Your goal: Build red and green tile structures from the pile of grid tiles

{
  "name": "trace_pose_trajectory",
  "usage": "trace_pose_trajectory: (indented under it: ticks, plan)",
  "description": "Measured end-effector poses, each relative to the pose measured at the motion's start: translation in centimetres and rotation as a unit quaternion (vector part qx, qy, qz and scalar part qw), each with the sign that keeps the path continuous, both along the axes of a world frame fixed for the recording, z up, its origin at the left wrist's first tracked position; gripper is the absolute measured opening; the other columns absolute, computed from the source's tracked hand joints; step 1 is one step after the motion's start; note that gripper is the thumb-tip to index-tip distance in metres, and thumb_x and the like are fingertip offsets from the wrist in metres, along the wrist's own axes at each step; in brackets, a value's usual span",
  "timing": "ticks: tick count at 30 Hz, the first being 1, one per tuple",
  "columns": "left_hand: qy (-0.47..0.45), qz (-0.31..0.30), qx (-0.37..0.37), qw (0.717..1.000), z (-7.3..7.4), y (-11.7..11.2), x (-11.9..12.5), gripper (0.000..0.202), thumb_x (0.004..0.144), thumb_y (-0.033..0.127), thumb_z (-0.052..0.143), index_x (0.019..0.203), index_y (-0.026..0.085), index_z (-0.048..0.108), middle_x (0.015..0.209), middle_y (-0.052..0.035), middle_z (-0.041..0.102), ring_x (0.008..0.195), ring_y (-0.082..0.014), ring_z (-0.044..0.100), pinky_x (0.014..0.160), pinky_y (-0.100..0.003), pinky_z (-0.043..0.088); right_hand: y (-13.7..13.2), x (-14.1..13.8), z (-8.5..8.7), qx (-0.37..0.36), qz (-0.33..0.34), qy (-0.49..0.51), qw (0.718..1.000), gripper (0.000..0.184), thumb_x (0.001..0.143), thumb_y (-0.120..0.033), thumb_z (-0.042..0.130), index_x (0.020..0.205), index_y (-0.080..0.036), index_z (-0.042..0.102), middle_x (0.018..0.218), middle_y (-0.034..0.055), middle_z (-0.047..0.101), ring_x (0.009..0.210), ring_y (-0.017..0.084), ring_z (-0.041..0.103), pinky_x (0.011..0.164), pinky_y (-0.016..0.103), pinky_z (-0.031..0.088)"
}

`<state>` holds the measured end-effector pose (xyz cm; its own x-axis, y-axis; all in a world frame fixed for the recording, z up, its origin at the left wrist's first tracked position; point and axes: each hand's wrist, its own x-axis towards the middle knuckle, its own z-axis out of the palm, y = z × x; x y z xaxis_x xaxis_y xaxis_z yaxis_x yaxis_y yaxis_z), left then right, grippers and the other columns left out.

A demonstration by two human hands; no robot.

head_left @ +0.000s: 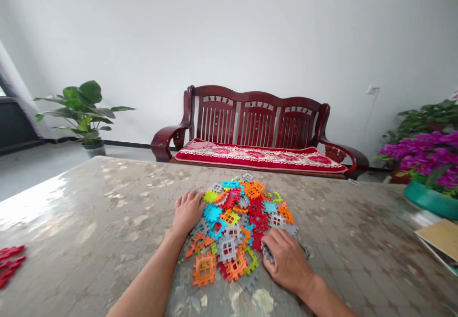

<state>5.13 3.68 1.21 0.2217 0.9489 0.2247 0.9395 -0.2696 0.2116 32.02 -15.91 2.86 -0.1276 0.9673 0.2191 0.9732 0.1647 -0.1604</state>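
Heaped on the marbled desk [107, 212] between both hands: pile of colourful plastic interlocking tiles [239, 221]. Left hand [187, 210] flat on the pile's left edge, fingers spread. Right hand [286, 259] at its near right edge, fingers curled, pinching a grey tile [266, 252].

I'm laying my left hand [188, 212] flat, palm down, fingers spreading forward, the left forearm [150, 279] stretching in from below. My right hand [288, 259] is sitting knuckles up, fingers curling inward, the right forearm [331, 302] angling in from the lower right.
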Motion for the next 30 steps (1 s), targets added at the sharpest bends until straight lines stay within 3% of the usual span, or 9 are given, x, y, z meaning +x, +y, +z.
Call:
trace_pose_trajectory:
  ticks: [6,13,15,18,21,25,30]
  plan:
    - [0.009,0.001,-0.004,1.0,0.0,0.0,0.0,0.042,0.094,0.036,0.042,0.132,0.03,0.058,0.144,-0.0079,0.053,0.136,-0.0258,0.042,0.112,-0.047,0.028,2.4,0.8,1.9,0.008,-0.067,0.076,0.995,0.027,0.077,-0.013,0.052,0.095,-0.025,0.067,0.099,0.0045,0.067,0.094,0.02,0.06,0.086,0.031,0.044]
    - [0.002,0.003,-0.005,1.0,0.1,0.0,0.0,0.042,0.094,0.036,0.042,0.132,0.029,0.059,0.144,-0.0083,0.053,0.136,-0.0266,0.041,0.112,-0.048,0.027,10.0,1.0,4.6,-0.004,-0.153,0.158,0.976,0.023,0.081,-0.022,0.051,0.091,-0.022,0.071,0.096,0.0066,0.072,0.093,0.023,0.065,0.083,0.033,0.047]
    - [-0.003,0.002,-0.004,1.0,0.0,0.0,0.0,0.042,0.094,0.036,0.043,0.132,0.03,0.059,0.144,-0.0082,0.053,0.136,-0.0265,0.042,0.112,-0.047,0.027,12.2,1.2,4.8,0.014,-0.129,0.228,0.965,0.029,0.08,-0.03,0.057,0.105,-0.021,0.069,0.108,0.007,0.071,0.101,0.023,0.064,0.09,0.035,0.046]
    - [-0.009,0.001,-0.003,1.0,-0.1,0.1,-0.1,0.041,0.093,0.037,0.043,0.131,0.03,0.06,0.144,-0.0079,0.053,0.136,-0.0263,0.041,0.111,-0.046,0.027,13.8,1.8,4.6,0.026,-0.06,0.329,0.942,0.063,0.075,-0.04,0.066,0.133,-0.02,0.053,0.133,0.0085,0.06,0.12,0.023,0.056,0.103,0.036,0.042]
    - [-0.01,0.0,-0.004,1.0,-0.1,0.1,-0.1,0.041,0.093,0.037,0.043,0.131,0.03,0.06,0.144,-0.0077,0.053,0.135,-0.0262,0.042,0.111,-0.046,0.027,13.1,2.7,4.2,0.012,-0.043,0.339,0.94,0.083,0.07,-0.043,0.071,0.144,-0.022,0.041,0.144,0.0096,0.05,0.131,0.025,0.047,0.109,0.04,0.037]
    - [-0.006,-0.002,-0.003,1.0,0.0,0.0,-0.1,0.042,0.093,0.036,0.043,0.131,0.029,0.06,0.143,-0.0086,0.054,0.135,-0.0267,0.042,0.111,-0.046,0.027,10.2,3.5,3.3,-0.038,-0.063,0.213,0.974,0.096,0.059,-0.039,0.079,0.145,-0.019,0.042,0.147,0.0133,0.047,0.135,0.03,0.041,0.113,0.045,0.031]
    - [-0.009,0.0,-0.001,1.0,0.0,0.0,0.0,0.04,0.093,0.036,0.043,0.129,0.03,0.061,0.142,-0.0078,0.055,0.134,-0.0258,0.043,0.111,-0.046,0.028,8.4,2.8,2.1,-0.087,-0.079,0.113,0.987,0.104,0.058,-0.038,0.08,0.15,-0.018,0.034,0.15,0.0144,0.042,0.137,0.031,0.038,0.113,0.044,0.029]
